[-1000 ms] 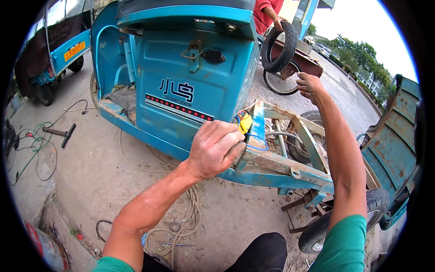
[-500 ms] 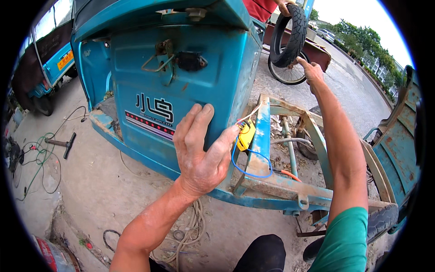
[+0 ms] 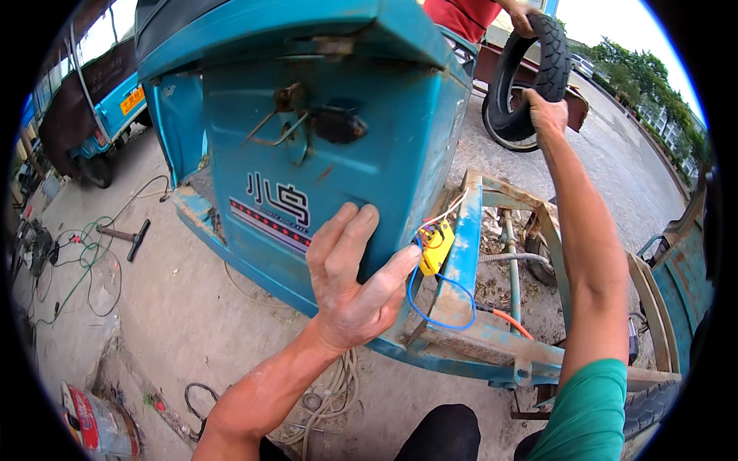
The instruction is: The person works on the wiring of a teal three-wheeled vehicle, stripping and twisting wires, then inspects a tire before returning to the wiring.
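My left hand [image 3: 355, 276] rests with its fingers spread against the blue metal body panel [image 3: 300, 161] of a three-wheeled vehicle, near the panel's right corner. Out at the upper right, my right hand [image 3: 547, 115] has its fingers round the lower edge of a black tire [image 3: 552, 58]. Another person's hand [image 3: 524, 19], next to a red garment, is on the upper part of the same tire. A yellow device [image 3: 436, 250] with coloured wires sits on the frame beside my left thumb.
The bare blue frame [image 3: 461, 284] extends right, with a loop of blue wire on it. A hammer-shaped tool [image 3: 138, 240] and green cables [image 3: 91, 265] lie on the ground at left. A red and white can [image 3: 104, 422] stands at lower left. Coiled hose [image 3: 338, 392] lies below.
My right hand has gone from a pointing finger at the tire to a grip on its lower edge. My left hand stays on the panel. The whole view has shifted slightly.
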The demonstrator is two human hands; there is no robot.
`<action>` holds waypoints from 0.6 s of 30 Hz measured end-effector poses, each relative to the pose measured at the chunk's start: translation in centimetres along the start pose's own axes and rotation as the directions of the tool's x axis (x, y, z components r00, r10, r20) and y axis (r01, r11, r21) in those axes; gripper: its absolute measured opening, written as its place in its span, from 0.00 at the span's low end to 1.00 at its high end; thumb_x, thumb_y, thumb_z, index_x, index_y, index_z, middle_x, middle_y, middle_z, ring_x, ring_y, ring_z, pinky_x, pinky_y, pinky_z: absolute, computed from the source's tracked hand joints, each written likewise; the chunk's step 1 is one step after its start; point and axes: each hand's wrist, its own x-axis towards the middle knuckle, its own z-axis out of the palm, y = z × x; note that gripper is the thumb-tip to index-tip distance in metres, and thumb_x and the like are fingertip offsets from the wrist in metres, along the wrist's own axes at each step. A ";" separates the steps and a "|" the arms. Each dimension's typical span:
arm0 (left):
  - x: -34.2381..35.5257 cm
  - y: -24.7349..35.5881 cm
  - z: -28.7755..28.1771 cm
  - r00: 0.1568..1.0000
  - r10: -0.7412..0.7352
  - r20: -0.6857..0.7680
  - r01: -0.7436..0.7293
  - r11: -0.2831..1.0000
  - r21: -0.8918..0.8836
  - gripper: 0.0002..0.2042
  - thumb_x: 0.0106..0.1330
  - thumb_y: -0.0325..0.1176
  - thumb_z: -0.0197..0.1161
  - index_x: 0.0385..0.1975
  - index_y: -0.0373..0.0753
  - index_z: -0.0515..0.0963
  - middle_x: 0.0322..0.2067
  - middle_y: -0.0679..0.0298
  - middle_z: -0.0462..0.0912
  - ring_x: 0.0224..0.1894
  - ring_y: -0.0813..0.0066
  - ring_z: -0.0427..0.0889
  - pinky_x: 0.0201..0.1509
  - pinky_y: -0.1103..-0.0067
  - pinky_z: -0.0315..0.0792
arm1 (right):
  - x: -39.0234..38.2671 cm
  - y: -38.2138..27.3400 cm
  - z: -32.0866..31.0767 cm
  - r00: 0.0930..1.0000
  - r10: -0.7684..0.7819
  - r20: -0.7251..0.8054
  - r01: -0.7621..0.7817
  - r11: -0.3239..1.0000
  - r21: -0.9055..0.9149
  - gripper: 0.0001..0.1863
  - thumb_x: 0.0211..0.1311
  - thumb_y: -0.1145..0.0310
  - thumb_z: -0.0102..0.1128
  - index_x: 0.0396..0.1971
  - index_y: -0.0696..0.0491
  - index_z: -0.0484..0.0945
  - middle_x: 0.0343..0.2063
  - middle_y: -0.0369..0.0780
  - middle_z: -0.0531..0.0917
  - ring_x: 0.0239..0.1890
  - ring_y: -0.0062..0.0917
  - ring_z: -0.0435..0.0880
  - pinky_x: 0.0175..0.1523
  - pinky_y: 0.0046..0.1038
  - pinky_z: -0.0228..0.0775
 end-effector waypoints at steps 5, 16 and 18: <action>0.3 0.4 0.1 1.000 -0.004 -0.016 0.004 1.000 0.001 0.24 0.47 0.21 0.69 0.46 0.51 0.82 0.62 0.50 0.67 0.64 0.45 0.66 0.66 0.62 0.62 | 3.1 -0.5 -7.1 0.996 0.034 -0.079 -0.009 0.956 0.295 0.35 0.40 0.52 0.77 0.40 0.68 0.80 0.37 0.45 0.85 0.36 0.30 0.84 0.45 0.31 0.75; 0.4 1.0 -0.3 0.996 -0.033 -0.085 0.032 0.999 -0.012 0.20 0.50 0.21 0.69 0.44 0.50 0.82 0.61 0.53 0.70 0.64 0.50 0.68 0.66 0.64 0.62 | -1.8 -5.4 -25.2 0.938 -0.084 0.336 -0.199 0.663 0.722 0.20 0.63 0.56 0.59 0.40 0.60 0.77 0.32 0.45 0.84 0.34 0.34 0.84 0.47 0.35 0.79; 0.5 0.8 -0.8 0.995 -0.046 -0.083 0.044 0.999 -0.024 0.20 0.51 0.21 0.68 0.44 0.50 0.82 0.61 0.54 0.70 0.64 0.49 0.67 0.66 0.64 0.61 | -4.3 -6.0 -28.1 0.938 -0.084 0.336 -0.200 0.661 0.723 0.23 0.64 0.55 0.58 0.44 0.62 0.75 0.36 0.48 0.84 0.38 0.35 0.85 0.49 0.36 0.80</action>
